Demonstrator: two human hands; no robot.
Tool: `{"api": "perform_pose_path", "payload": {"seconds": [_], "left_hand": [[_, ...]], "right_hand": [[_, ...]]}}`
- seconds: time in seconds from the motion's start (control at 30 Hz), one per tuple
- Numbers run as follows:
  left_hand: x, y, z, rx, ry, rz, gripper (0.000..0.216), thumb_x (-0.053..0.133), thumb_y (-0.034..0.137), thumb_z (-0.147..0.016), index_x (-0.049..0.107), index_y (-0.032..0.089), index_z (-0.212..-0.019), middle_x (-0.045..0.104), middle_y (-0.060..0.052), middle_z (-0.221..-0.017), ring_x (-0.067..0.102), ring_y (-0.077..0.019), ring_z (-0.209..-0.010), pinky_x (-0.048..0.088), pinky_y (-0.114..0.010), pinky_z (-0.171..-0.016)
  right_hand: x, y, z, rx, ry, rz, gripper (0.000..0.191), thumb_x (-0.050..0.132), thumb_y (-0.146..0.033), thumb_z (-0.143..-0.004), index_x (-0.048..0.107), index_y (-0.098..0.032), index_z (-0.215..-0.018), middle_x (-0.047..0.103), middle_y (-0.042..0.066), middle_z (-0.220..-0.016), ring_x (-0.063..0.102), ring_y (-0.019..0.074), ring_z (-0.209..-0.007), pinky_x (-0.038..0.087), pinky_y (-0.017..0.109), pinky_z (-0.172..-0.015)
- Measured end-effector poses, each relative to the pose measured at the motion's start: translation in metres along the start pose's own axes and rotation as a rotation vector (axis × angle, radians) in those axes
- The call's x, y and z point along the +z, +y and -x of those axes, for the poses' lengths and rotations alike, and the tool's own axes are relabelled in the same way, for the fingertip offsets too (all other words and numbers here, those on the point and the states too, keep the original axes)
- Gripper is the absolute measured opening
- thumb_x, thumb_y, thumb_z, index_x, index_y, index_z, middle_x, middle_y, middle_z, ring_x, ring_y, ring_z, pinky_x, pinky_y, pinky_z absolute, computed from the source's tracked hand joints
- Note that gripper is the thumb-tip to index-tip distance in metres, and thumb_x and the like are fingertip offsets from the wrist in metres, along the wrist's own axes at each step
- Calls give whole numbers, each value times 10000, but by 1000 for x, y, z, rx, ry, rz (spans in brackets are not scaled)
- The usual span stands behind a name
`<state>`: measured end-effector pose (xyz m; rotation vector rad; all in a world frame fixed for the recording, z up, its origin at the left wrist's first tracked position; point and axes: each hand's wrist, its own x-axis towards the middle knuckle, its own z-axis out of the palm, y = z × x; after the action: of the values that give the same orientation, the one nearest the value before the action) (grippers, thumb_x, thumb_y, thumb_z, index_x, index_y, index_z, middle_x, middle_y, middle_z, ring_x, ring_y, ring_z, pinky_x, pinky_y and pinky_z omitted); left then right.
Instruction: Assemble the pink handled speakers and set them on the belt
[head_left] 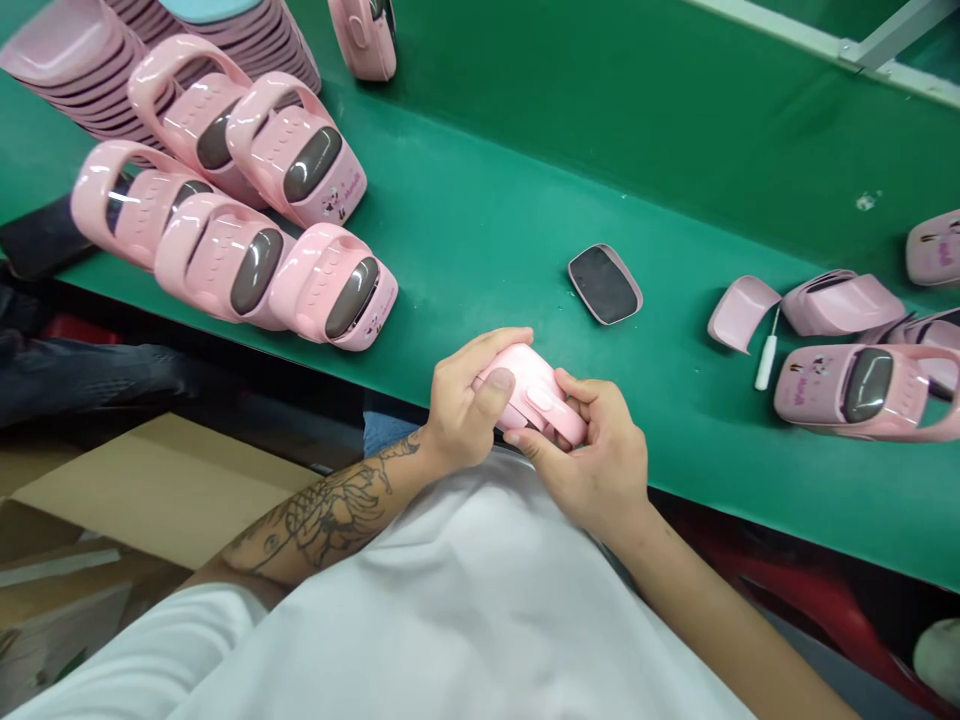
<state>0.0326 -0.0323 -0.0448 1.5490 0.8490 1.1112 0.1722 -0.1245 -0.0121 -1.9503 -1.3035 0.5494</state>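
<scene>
Both my hands hold one pink plastic housing (534, 392) at the near edge of the green table (525, 200), close to my body. My left hand (465, 400) wraps its left end, thumb pressed on top. My right hand (592, 450) grips the right end with fingers curled under it. A loose dark oval lens panel (604, 284) lies flat on the table just beyond my hands.
Several finished pink units with handles (247, 230) are piled at the left, in front of stacked pink trays (82, 70). At the right lie pink shell parts (840, 300), a white stick tool (766, 360) and another pink unit (862, 390). Cardboard boxes (150, 490) sit below left.
</scene>
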Motion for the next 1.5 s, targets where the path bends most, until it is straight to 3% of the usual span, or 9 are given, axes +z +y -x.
{"api": "perform_pose_path", "payload": {"seconds": [0.17, 0.43, 0.57, 0.73, 0.9, 1.13, 1.23, 1.37, 1.5], "left_hand": [[8, 5, 7, -18, 49, -31, 508, 522, 563, -1040, 797, 162, -1188, 806, -125, -1227, 759, -282, -1103, 593, -420, -998], [12, 10, -3, 46, -34, -151, 515, 491, 536, -1058, 769, 127, -1205, 790, -154, -1204, 740, -275, -1126, 580, -415, -1003], [18, 15, -6, -68, 35, -77, 544, 495, 591, -1063, 819, 157, -1113, 828, -118, -1148, 772, -256, -1057, 596, -370, -926], [20, 22, -12, -196, 189, -67, 557, 541, 629, -1041, 854, 176, -961, 840, -72, -919, 764, -199, -813, 560, -306, -692], [9, 24, -25, -197, 261, -60, 646, 517, 721, -1007, 859, 182, -908, 831, -78, -872, 762, -207, -791, 552, -315, -677], [-4, 6, -28, -227, 325, -51, 616, 492, 654, -1044, 845, 173, -891, 837, -89, -894, 771, -225, -832, 595, -344, -749], [-8, -1, -22, -125, 239, -67, 508, 499, 555, -1057, 830, 174, -995, 835, -111, -1061, 775, -257, -1016, 611, -384, -909], [-19, -7, -9, 235, 66, -198, 587, 597, 545, -961, 649, 161, -1402, 623, -207, -1504, 598, -372, -1410, 533, -534, -1137], [-29, 1, 1, 430, -124, -537, 777, 773, 321, -810, 502, 153, -1518, 552, -250, -1529, 560, -398, -1439, 494, -583, -1182]], "right_hand": [[6, 0, 7, -104, 145, 23, 470, 810, -662, -796, 670, -261, -999, 773, 11, -818, 618, 152, -510, 528, 308, -483], [-13, 8, 10, -24, -40, 5, 517, 830, -525, -814, 632, -255, -1208, 755, 28, -964, 660, 162, -642, 574, 309, -558], [-8, 2, 10, 43, 12, -45, 450, 845, -471, -790, 641, -256, -1128, 731, -5, -891, 607, 138, -567, 540, 291, -506], [11, -10, 7, -152, 153, -62, 334, 799, -353, -838, 623, -247, -1101, 764, 12, -952, 601, 121, -543, 495, 269, -472], [29, -17, -5, -358, 266, -47, 288, 749, -323, -878, 608, -248, -1117, 757, 11, -888, 625, 149, -555, 516, 292, -504], [18, -18, -23, -168, -119, -125, 420, 768, -398, -867, 633, -259, -1240, 788, 75, -1164, 764, 231, -856, 616, 347, -709], [9, -15, -24, -90, -186, -180, 458, 788, -354, -844, 641, -273, -1271, 774, 51, -1155, 732, 204, -807, 610, 343, -722], [3, -3, -24, -2, -190, -256, 469, 800, -349, -835, 645, -274, -1271, 747, 23, -1069, 670, 163, -727, 584, 322, -690], [-1, 11, -25, 54, -188, -338, 486, 803, -358, -849, 622, -278, -1292, 717, -14, -977, 607, 128, -648, 546, 291, -619]]}}
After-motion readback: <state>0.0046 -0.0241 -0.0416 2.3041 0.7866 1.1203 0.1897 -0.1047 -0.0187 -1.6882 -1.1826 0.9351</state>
